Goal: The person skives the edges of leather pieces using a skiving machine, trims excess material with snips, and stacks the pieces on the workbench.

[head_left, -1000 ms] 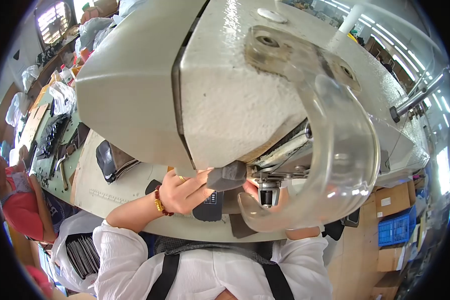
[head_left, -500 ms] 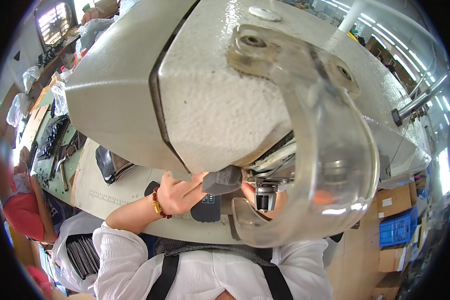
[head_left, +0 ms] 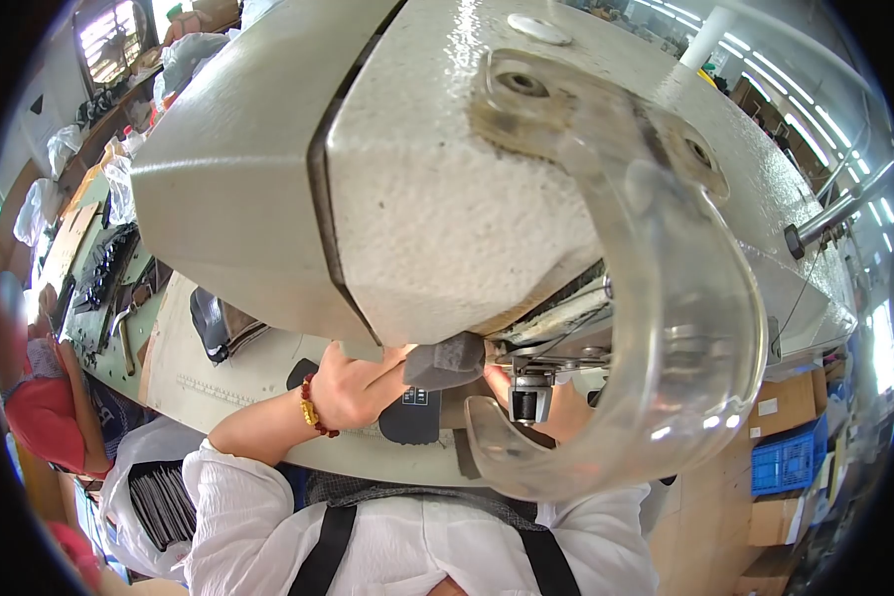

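Note:
My left hand (head_left: 353, 389), with a beaded bracelet (head_left: 311, 405) at the wrist, is under the sewing machine's head (head_left: 457, 189). Its fingers are pressed together and bent at the knuckles; a grey padded piece (head_left: 447, 362) hides their tips and whatever they hold. Below them lies a dark grey flat piece (head_left: 410, 417) with white print, beside a brownish strip (head_left: 454, 408). My right hand (head_left: 564, 409) is right of the presser-foot roller (head_left: 529, 400), mostly covered by the roller and the clear curved guard (head_left: 656, 397); its grip is hidden.
On the worktable (head_left: 184, 372), a stack of dark pieces (head_left: 223, 326) lies at the left. A bag of dark pieces (head_left: 161, 505) stands lower left, near another person's red sleeve (head_left: 50, 427). A blue crate (head_left: 787, 459) and cardboard boxes (head_left: 780, 405) stand at right.
The machine head and guard appear slightly farther right in view. A little more of my right hand shows beside the roller. My left hand stays almost in place.

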Motion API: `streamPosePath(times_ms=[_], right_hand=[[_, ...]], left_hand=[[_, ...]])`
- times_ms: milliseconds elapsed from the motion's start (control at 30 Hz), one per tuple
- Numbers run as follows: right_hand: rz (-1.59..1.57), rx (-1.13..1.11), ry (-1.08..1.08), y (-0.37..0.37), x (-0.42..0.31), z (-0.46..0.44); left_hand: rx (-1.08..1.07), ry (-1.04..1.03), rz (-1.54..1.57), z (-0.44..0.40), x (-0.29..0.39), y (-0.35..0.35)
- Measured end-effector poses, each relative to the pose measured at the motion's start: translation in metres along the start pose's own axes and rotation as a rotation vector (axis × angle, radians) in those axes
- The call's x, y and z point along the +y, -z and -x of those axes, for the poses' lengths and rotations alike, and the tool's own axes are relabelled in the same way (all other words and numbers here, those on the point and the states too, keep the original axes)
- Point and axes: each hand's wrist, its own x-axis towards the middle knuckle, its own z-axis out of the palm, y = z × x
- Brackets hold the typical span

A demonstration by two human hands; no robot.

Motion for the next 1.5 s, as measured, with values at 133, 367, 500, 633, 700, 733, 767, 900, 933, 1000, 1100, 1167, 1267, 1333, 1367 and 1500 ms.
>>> streamPosePath(times_ms=[133, 367, 500, 633, 700, 733, 767, 900, 933, 1000, 1100, 1167, 1267, 1333, 1367, 1500], right_hand=[[0.106, -0.01, 0.003, 0.001, -0.003, -0.002], [0.027, -0.003, 0.013, 0.004, -0.002, -0.002], [0.008, -0.001, 0.023, 0.005, -0.004, -0.003], [0.011, 0.0, 0.032, 0.004, -0.005, -0.002], [0.009, 0.0, 0.04, 0.005, -0.005, -0.002], [0.011, 0.002, 0.041, 0.005, -0.005, -0.002], [0.011, 0.001, 0.045, 0.005, -0.005, -0.003], [0.027, 0.007, 0.064, 0.006, -0.005, -0.002], [0.042, 0.005, 0.074, 0.007, -0.005, -0.002], [0.066, 0.007, 0.086, 0.006, -0.005, -0.001], [0.231, 0.009, 0.153, 0.008, -0.007, 0.002], [0.601, -0.015, 0.301, 0.0, -0.016, 0.003], [0.545, -0.077, 0.248, -0.018, -0.046, 0.003], [0.095, -0.126, 0.037, -0.017, -0.054, 0.002], [0.39, -0.119, 0.209, -0.015, -0.05, -0.002], [0.535, -0.054, 0.373, 0.009, -0.053, -0.01]], left_hand=[[-0.002, -0.017, 0.019, -0.006, -0.002, 0.004], [-0.083, 0.045, 0.058, 0.004, -0.003, -0.002], [0.012, 0.067, 0.194, -0.008, -0.005, 0.005], [-0.079, 0.046, 0.025, 0.001, 0.0, 0.004], [-0.088, 0.051, 0.054, 0.0, 0.0, 0.006], [-0.1, 0.057, 0.084, -0.001, -0.001, 0.008], [-0.099, 0.058, 0.083, -0.007, -0.002, 0.01], [-0.024, 0.07, 0.153, -0.015, -0.006, 0.01], [-0.017, 0.073, 0.141, -0.012, -0.006, 0.008], [-0.024, 0.078, 0.151, -0.014, -0.007, 0.009], [-0.051, 0.081, 0.156, -0.009, -0.007, 0.007], [-0.074, 0.073, 0.151, -0.009, -0.008, 0.008], [-0.029, 0.122, 0.263, -0.014, -0.009, 0.009], [0.093, 0.227, 0.404, -0.013, -0.008, 0.008], [0.087, 0.226, 0.406, -0.011, -0.008, 0.007], [0.115, 0.286, 0.556, -0.014, -0.009, 0.007]])
